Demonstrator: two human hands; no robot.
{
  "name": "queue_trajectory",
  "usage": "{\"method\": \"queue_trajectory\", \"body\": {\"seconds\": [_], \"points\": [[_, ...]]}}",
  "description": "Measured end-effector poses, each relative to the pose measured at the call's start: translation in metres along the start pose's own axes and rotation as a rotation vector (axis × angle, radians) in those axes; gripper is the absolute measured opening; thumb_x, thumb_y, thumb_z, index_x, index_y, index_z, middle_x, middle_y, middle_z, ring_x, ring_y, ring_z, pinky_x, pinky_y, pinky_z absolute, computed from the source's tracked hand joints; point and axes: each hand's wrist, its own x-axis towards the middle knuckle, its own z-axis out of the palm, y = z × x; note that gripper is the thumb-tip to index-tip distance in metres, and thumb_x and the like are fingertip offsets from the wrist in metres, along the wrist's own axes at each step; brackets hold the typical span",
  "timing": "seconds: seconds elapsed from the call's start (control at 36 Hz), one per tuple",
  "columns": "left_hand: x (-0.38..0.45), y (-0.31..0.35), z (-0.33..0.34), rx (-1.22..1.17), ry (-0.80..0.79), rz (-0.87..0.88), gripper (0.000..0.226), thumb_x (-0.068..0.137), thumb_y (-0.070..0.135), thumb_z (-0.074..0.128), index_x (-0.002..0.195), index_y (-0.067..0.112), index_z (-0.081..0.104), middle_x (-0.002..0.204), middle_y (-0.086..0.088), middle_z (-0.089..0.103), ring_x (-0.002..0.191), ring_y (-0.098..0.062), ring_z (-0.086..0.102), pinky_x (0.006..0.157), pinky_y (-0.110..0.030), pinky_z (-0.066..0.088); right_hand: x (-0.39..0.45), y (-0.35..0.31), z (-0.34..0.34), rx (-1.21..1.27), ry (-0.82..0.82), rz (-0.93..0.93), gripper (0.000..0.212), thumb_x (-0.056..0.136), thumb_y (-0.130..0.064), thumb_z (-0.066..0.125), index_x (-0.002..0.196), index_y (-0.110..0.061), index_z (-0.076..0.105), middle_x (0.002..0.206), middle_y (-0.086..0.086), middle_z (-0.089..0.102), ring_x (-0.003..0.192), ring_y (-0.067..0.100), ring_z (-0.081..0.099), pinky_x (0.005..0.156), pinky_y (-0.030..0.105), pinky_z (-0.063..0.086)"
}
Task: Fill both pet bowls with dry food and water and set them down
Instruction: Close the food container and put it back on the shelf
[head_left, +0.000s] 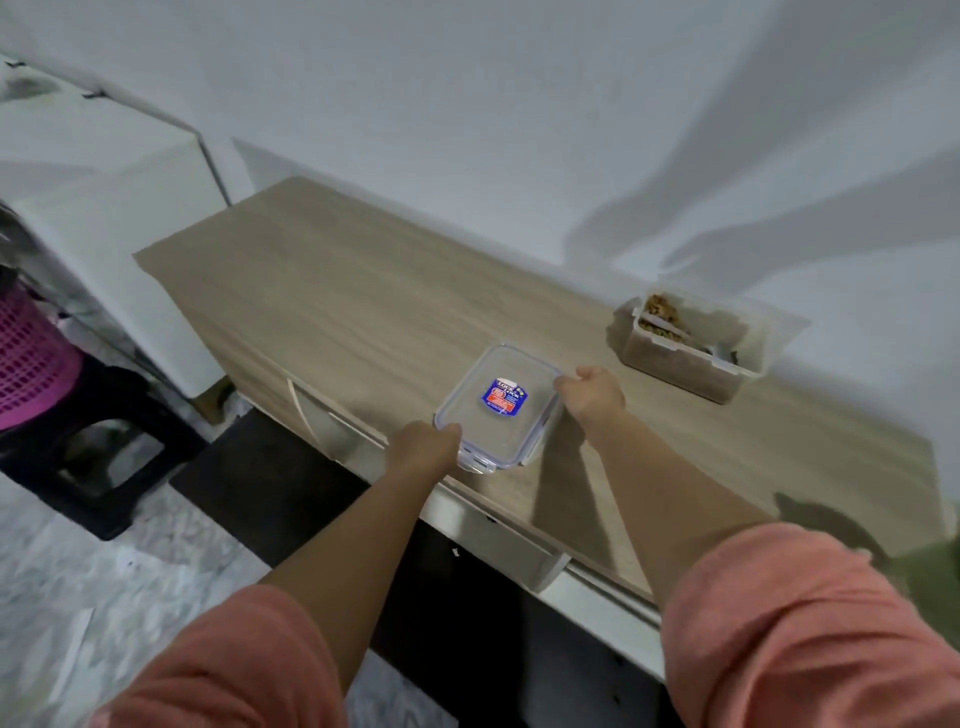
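Both hands hold a clear plastic container lid (501, 402) with a blue label, flat on the wooden cabinet top (322, 291): the left hand (423, 447) grips its near corner, the right hand (592, 395) pinches its right edge. Farther right, against the wall, stands the open container of dry food (691, 340).

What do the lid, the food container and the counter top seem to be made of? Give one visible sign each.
Lid: clear glossy plastic; the surface shows through.
Food container: translucent plastic; brown food visible through its wall.
Counter top: wood-look, probably matt laminate; printed-looking grain.
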Motion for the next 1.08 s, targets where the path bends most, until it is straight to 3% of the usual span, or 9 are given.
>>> {"method": "queue_trajectory", "body": {"seconds": [0.28,0.47,0.53,0.61,0.67,0.78,0.83,0.94,1.08], "points": [[0.035,0.019,-0.009,-0.037,-0.067,0.018,0.046,0.090,0.034,0.053,0.120,0.001,0.060,0.119,-0.016,0.064,0.108,-0.032,0.061,0.090,-0.034,0.050,0.029,-0.003,0.018,0.093,0.047,0.105,0.054,0.089,-0.030,0.061,0.137,-0.008,0.048,0.138,0.011,0.052,0.127,0.029,0.049,0.108,0.032,0.038],[0.065,0.057,-0.028,0.015,-0.142,0.271,0.039,0.089,0.028,0.050,0.127,0.018,0.047,0.125,-0.009,0.057,0.110,-0.032,0.058,0.096,-0.036,0.047,0.021,0.005,-0.013,0.225,0.168,0.189,0.015,0.056,-0.016,0.069,0.065,-0.005,0.069,0.067,0.016,0.062,0.058,0.028,0.057,0.058,0.035,0.049],[0.063,0.070,-0.034,-0.010,-0.237,0.284,0.036,0.084,0.026,0.048,0.120,0.032,0.048,0.116,-0.003,0.061,0.092,-0.029,0.066,0.082,-0.038,0.056,0.021,0.011,-0.020,0.266,0.194,0.198,0.014,0.069,-0.019,0.070,0.074,-0.007,0.066,0.075,0.016,0.060,0.058,0.024,0.052,0.053,0.030,0.043],[0.063,0.099,-0.034,-0.069,-0.370,0.330,0.039,0.073,0.024,0.049,0.104,0.048,0.046,0.105,-0.002,0.063,0.083,-0.033,0.071,0.067,-0.053,0.060,0.026,0.021,-0.039,0.338,0.313,0.209,0.022,0.081,-0.025,0.066,0.064,-0.016,0.056,0.091,0.019,0.064,0.083,0.031,0.062,0.080,0.042,0.054],[0.064,0.122,-0.025,-0.074,-0.403,0.424,0.048,0.078,0.017,0.056,0.118,0.042,0.047,0.113,-0.004,0.064,0.095,-0.030,0.066,0.077,-0.043,0.059,0.018,0.019,-0.056,0.378,0.388,0.233,0.027,0.083,-0.025,0.066,0.061,-0.019,0.051,0.090,0.016,0.062,0.086,0.030,0.059,0.088,0.046,0.052],[0.049,0.163,-0.016,-0.049,-0.366,0.511,0.068,0.084,0.019,0.068,0.145,0.021,0.038,0.132,-0.006,0.059,0.117,-0.026,0.060,0.098,-0.031,0.048,0.002,0.014,-0.088,0.547,0.504,0.248,0.027,0.086,-0.017,0.066,0.065,-0.016,0.049,0.087,0.015,0.058,0.083,0.028,0.056,0.060,0.035,0.052],[0.045,0.181,-0.008,-0.081,-0.335,0.495,0.064,0.086,0.026,0.069,0.142,0.012,0.043,0.141,-0.006,0.053,0.127,-0.024,0.053,0.101,-0.029,0.041,0.005,0.016,-0.102,0.583,0.553,0.258,0.026,0.085,-0.017,0.067,0.067,-0.016,0.048,0.094,0.017,0.058,0.084,0.028,0.056,0.054,0.030,0.049],[0.042,0.211,0.013,-0.142,-0.291,0.535,0.022,0.088,0.029,0.067,0.098,0.010,0.069,0.106,-0.017,0.068,0.103,-0.026,0.063,0.086,-0.029,0.046,0.021,0.018,-0.127,0.615,0.605,0.276,0.028,0.084,-0.019,0.067,0.066,-0.014,0.047,0.094,0.017,0.057,0.080,0.028,0.055,0.051,0.029,0.046],[0.050,0.244,0.039,-0.191,-0.252,0.511,0.045,0.090,0.026,0.063,0.130,0.008,0.059,0.136,-0.007,0.058,0.128,-0.025,0.052,0.106,-0.028,0.038,0.056,0.025,-0.144,0.578,0.602,0.295,0.026,0.084,-0.024,0.067,0.069,-0.009,0.051,0.088,0.019,0.059,0.070,0.029,0.057,0.070,0.042,0.057]]}}
